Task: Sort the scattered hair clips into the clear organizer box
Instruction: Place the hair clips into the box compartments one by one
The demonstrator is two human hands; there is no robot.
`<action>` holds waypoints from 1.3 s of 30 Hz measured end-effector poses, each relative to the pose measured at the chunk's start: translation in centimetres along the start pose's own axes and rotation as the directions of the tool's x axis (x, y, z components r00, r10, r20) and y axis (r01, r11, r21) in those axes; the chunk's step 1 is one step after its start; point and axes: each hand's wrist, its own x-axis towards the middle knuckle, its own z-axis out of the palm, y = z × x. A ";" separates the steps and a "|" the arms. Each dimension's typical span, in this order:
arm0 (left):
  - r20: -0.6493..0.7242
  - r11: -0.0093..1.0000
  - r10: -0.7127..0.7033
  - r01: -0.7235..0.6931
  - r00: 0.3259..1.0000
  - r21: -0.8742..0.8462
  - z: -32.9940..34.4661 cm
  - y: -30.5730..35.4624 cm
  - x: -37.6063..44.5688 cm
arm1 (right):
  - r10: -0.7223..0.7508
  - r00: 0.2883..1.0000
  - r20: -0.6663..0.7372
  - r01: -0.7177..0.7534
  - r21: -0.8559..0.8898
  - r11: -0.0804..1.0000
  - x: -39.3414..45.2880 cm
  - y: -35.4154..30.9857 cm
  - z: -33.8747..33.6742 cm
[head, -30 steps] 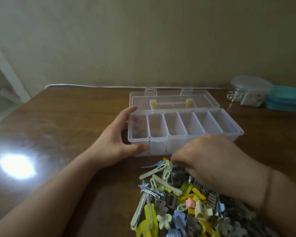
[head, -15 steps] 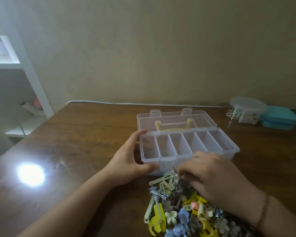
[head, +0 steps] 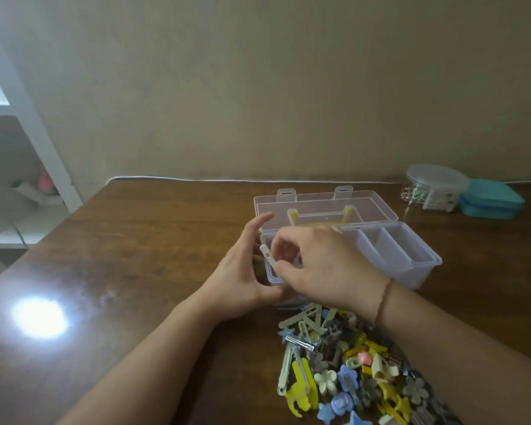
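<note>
— What have you got in your right hand [head: 325, 265]?

— A pale cream hair clip [head: 268, 257], long and flat, pinched between my thumb and fingertips. It is tilted, its free end pointing up toward ten o'clock, over the left end of the clear organizer box [head: 417, 265].

— And your left hand [head: 242, 277]?

— It rests against the box's left end, at nine o'clock of it. The fingers are straight and spread, reaching up along the side wall, and the thumb lies along the near bottom corner. Nothing is held in it; it only touches the box.

— Where does the box stand?

— On the brown wooden table [head: 154, 240], at the middle of the view, its lid [head: 319, 204] thrown back flat toward twelve o'clock. The compartments that I can see at the right end hold nothing; my right hand covers the ones on the left.

— The rest of the clips?

— The pile of hair clips [head: 350, 369] lies at six o'clock of the box, just beside its near wall, under my right wrist: yellow, green and blue ones, flower shapes, one metal clip.

— Anything else on the table?

— At two o'clock, well apart, a round clear container [head: 436, 185] with a teal case [head: 491, 200] touching its right side.
</note>
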 end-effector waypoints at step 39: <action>0.026 0.996 -0.068 0.070 0.997 -0.048 0.0 0.4 -0.7 | 0.157 0.968 -0.199 -0.128 0.151 0.980 -1.2 1.2 -0.9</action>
